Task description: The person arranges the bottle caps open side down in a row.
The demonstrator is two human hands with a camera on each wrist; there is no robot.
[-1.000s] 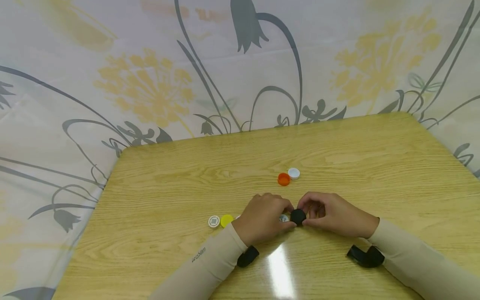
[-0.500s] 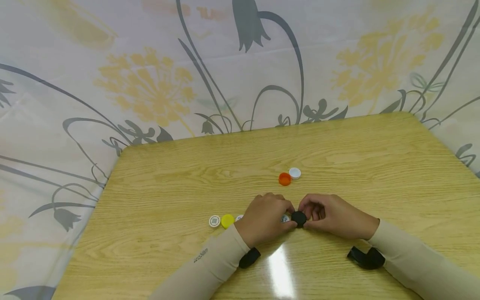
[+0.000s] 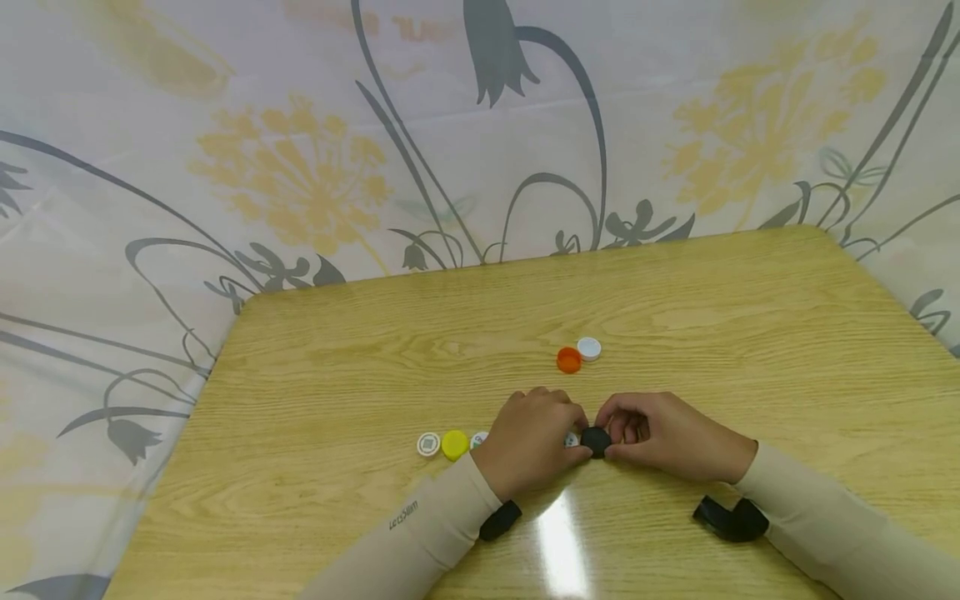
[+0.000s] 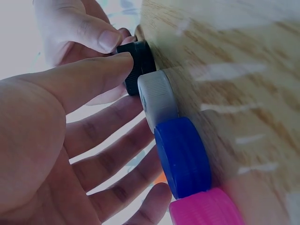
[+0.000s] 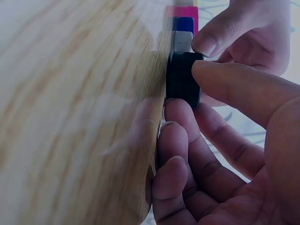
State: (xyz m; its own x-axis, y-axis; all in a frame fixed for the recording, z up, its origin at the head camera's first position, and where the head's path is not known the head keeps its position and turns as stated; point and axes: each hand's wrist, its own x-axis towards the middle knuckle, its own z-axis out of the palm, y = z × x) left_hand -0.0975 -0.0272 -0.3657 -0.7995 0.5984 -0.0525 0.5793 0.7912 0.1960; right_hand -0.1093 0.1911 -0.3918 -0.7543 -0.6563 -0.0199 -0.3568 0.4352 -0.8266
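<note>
Black, round, ribbed plastic cap [image 3: 597, 442] lies on the wood-grain table [image 3: 337, 358], just beside a white ribbed plastic cap [image 4: 160, 97]. Left hand [image 3: 531, 443] and right hand [image 3: 672, 437] pinch it from opposite sides; 0 long axis, neither of 2 nearer.

A pale wall covering [image 3: 637, 125], printed with grey bellflowers [image 3: 495, 50] and yellow flower heads [image 3: 292, 171], rose along the far and side edges of the wood-grained table [image 3: 712, 333]; white glare [image 3: 559, 542] streaked its near part.
</note>
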